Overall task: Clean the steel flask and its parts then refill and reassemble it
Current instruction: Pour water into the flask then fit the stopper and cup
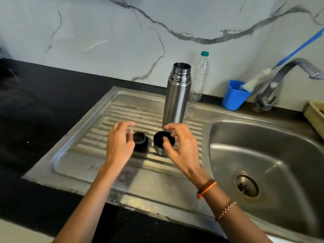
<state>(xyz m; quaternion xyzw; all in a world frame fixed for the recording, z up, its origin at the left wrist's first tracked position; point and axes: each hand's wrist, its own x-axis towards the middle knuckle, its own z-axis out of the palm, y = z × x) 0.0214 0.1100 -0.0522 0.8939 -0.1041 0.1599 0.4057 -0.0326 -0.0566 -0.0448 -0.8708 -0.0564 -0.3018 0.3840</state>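
Steel flask [176, 95] upright — open mouth up, on ribbed drainboard [108, 109]

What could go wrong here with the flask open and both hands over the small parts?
1. The uncapped steel flask stands upright on the ribbed drainboard, just behind the right hand; a bump could topple it toward the sink basin.
2. The black stopper and cup lid sit on sloped ridges; nudged by the left hand, they might roll.

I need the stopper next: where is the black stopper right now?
In the head view the black stopper stands on the ribbed drainboard, left of the cup lid, with the left hand right beside it.
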